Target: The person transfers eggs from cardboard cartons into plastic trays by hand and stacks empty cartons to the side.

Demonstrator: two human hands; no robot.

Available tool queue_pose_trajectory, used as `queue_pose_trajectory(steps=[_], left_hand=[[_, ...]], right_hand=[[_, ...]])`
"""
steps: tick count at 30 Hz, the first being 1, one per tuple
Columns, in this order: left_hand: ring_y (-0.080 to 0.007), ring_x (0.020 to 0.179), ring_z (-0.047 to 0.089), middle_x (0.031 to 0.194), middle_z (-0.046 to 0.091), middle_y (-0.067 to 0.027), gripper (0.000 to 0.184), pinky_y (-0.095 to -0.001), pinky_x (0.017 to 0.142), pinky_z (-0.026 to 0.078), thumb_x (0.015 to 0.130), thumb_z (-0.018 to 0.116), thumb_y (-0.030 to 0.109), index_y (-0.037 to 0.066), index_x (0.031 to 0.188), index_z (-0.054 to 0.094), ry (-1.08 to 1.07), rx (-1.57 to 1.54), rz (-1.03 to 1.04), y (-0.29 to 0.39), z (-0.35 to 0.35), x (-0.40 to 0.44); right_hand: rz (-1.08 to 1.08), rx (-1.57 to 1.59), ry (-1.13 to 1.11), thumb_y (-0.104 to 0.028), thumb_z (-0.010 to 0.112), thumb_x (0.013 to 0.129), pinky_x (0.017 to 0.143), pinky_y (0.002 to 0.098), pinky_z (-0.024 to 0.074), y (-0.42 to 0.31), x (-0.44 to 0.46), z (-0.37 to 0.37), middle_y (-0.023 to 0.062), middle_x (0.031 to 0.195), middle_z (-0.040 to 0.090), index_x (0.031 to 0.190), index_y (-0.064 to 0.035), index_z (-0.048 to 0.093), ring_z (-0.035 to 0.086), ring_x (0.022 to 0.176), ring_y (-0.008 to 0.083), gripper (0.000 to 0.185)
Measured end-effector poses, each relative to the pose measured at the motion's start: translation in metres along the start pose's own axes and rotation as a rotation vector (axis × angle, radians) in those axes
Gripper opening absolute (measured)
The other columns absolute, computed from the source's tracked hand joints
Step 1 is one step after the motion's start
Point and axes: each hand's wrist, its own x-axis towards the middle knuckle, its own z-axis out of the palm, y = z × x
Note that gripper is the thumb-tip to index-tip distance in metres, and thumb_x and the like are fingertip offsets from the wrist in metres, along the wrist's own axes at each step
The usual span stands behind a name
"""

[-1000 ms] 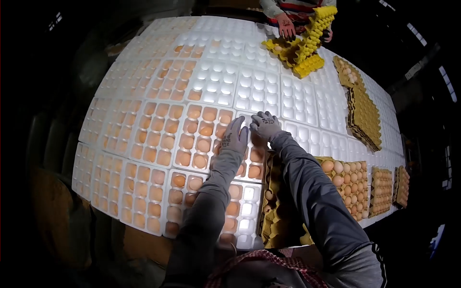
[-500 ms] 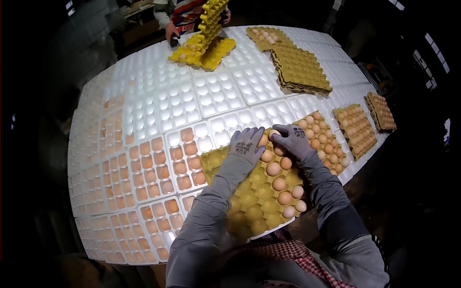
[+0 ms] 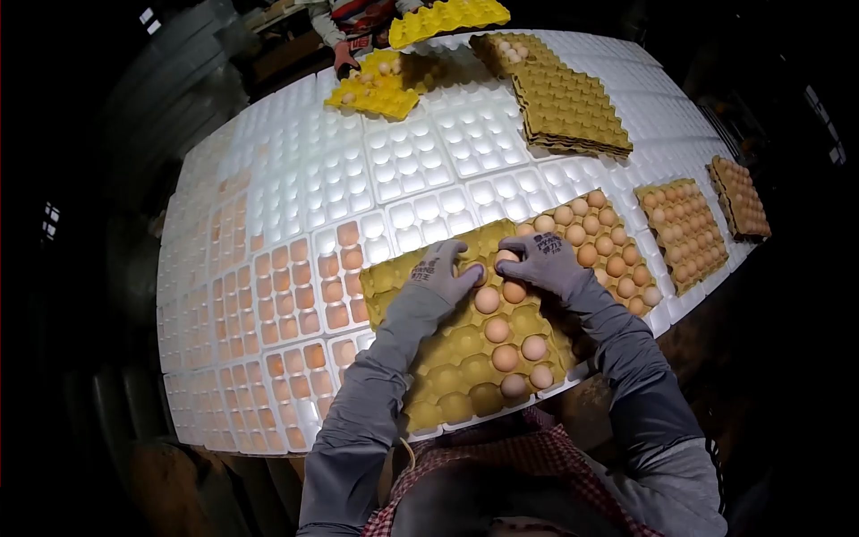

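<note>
My left hand (image 3: 440,276), in a grey glove, curls its fingers and thumb round an egg (image 3: 476,274) that is mostly covered. Beside it my gloved right hand (image 3: 548,265) pinches another egg (image 3: 507,258) between thumb and fingers. Both hands are low over a brown pulp egg tray (image 3: 456,345) lying at the table's near edge. Several loose eggs (image 3: 497,329) sit in the tray's right-hand cups, while the cups on its left side are bare.
White plastic egg trays (image 3: 407,166) cover the table, those at left holding eggs (image 3: 282,282). Full pulp trays (image 3: 682,228) stand to the right. A stack of pulp trays (image 3: 573,112) lies further back. Across the table a person (image 3: 344,58) handles yellow trays (image 3: 380,94).
My hands have shifted nearer me along the pulp tray, onto eggs that lay loose before. The person opposite has raised one yellow tray clear, showing eggs on the lower one. My view has shifted slightly.
</note>
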Motion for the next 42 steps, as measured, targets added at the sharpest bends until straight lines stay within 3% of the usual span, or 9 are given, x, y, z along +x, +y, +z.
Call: queue_pose_trajectory(steps=[6,10,14,18,22,26,34,39,42], left_hand=[[-0.0385,0.112,0.058,0.136,0.05,-0.0222,0.045,-0.0429,0.092,0.05,0.095,0.052,0.024,0.015,0.139,0.051,-0.203,0.117,0.008,0.036,-0.005,-0.013],[-0.038,0.113,0.055,0.133,0.048,-0.0193,0.039,-0.0434,0.086,0.052,0.088,0.062,0.024,0.011,0.125,0.062,0.095,0.129,0.155,0.047,-0.002,-0.03],[-0.0315,0.117,0.045,0.139,0.044,-0.0134,0.048,-0.0437,0.08,0.053,0.081,0.071,0.036,0.006,0.117,0.064,-0.148,0.653,-0.062,0.08,0.027,-0.036],[-0.034,0.121,0.044,0.146,0.039,-0.0096,0.031,-0.0436,0.075,0.051,0.08,0.069,0.027,0.013,0.107,0.072,-0.086,0.543,-0.055,0.048,0.048,-0.028],[-0.0408,0.125,0.043,0.145,0.036,-0.021,0.051,-0.0508,0.101,0.042,0.082,0.073,0.036,0.011,0.125,0.06,0.438,0.061,0.004,0.026,0.003,-0.102],[-0.0386,0.122,0.044,0.141,0.035,-0.0223,0.051,-0.0454,0.103,0.041,0.081,0.079,0.027,0.01,0.125,0.062,0.75,-0.086,-0.466,-0.015,-0.042,-0.254],[-0.0391,0.119,0.047,0.13,0.044,-0.0221,0.044,-0.0459,0.099,0.044,0.081,0.075,0.02,0.011,0.122,0.064,0.957,0.328,-0.908,-0.097,-0.027,-0.396],[-0.0338,0.109,0.055,0.117,0.053,-0.016,0.04,-0.0422,0.093,0.048,0.083,0.072,0.015,0.008,0.121,0.064,1.046,-0.09,-0.743,-0.083,-0.038,-0.419],[-0.0342,0.108,0.056,0.115,0.055,-0.0167,0.044,-0.0415,0.091,0.049,0.083,0.073,0.017,0.007,0.124,0.06,0.88,-0.245,-0.653,-0.077,-0.043,-0.392]], right_hand=[[-0.04,1.043,-0.065,-0.034,0.069,0.086,0.085,0.0326,0.0516,0.033,-0.048,-0.023,0.0087,0.121,0.06,0.133,-0.0088,0.057,0.062,0.101,0.0202,0.054],[-0.451,-0.118,-0.04,-0.031,0.078,0.077,0.103,0.0422,0.0446,0.031,-0.032,-0.012,0.0171,0.154,0.032,0.135,-0.0153,0.056,0.044,0.132,0.0343,0.065],[-0.427,-0.568,0.009,-0.034,0.084,0.066,0.094,0.044,0.0505,0.01,-0.022,0.011,0.0112,0.147,0.04,0.113,-0.0167,0.067,0.051,0.118,0.0362,0.053],[-0.416,-0.447,0.13,-0.029,0.085,0.061,0.093,0.0442,0.0498,0.023,-0.02,0.01,0.0116,0.141,0.046,0.103,-0.0126,0.068,0.052,0.118,0.0359,0.048],[-0.329,-0.058,0.142,-0.024,0.085,0.061,0.096,0.0404,0.0452,-0.035,-0.038,-0.009,0.0212,0.135,0.047,0.096,-0.0031,0.066,0.052,0.121,0.0339,0.045],[-0.596,0.224,0.013,-0.024,0.087,0.065,0.099,0.0421,0.044,-0.151,-0.047,0.061,0.0204,0.139,0.043,0.105,-0.0065,0.066,0.049,0.124,0.0355,0.048],[-0.868,-0.202,-0.203,-0.028,0.068,0.082,0.094,0.0454,0.0492,-0.287,-0.028,0.319,0.0162,0.138,0.044,0.118,-0.0179,0.062,0.05,0.12,0.0394,0.038],[-0.526,-0.221,0.055,-0.024,0.062,0.086,0.077,0.041,0.0549,-0.246,-0.02,0.232,0.0122,0.114,0.06,0.139,-0.0185,0.049,0.066,0.09,0.0299,0.055],[-0.447,-0.725,-0.123,-0.024,0.061,0.088,0.076,0.0436,0.0535,-0.215,0.015,0.226,0.0113,0.105,0.062,0.118,-0.0124,0.056,0.066,0.096,0.0316,0.033]])
